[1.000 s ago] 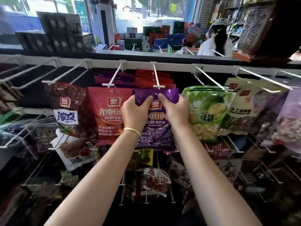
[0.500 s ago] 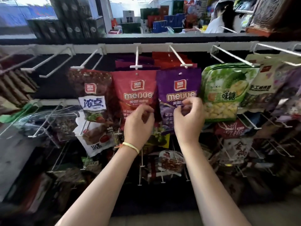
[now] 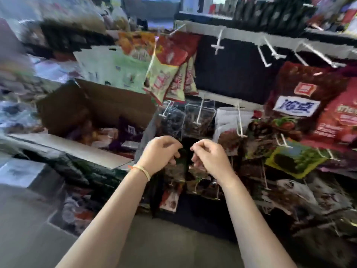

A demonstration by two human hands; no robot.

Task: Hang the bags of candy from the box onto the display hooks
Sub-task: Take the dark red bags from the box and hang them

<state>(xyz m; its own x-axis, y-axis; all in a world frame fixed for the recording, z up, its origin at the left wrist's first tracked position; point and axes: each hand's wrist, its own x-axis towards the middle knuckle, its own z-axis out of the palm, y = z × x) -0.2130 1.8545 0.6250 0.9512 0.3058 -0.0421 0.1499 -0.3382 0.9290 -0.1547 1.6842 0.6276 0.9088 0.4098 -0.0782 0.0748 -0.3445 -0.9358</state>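
Purple candy bag now hung out of frame; left hand [image 3: 161, 151] and right hand [image 3: 209, 155], both loosely curled and empty (frame blurred), swing toward the brown cardboard box [image 3: 96, 111] mid-left, holding remaining bags.

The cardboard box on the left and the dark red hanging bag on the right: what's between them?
In the head view, between the cardboard box and the dark red bag hang yellow-and-red bags, then bare white hooks against a dark back panel.
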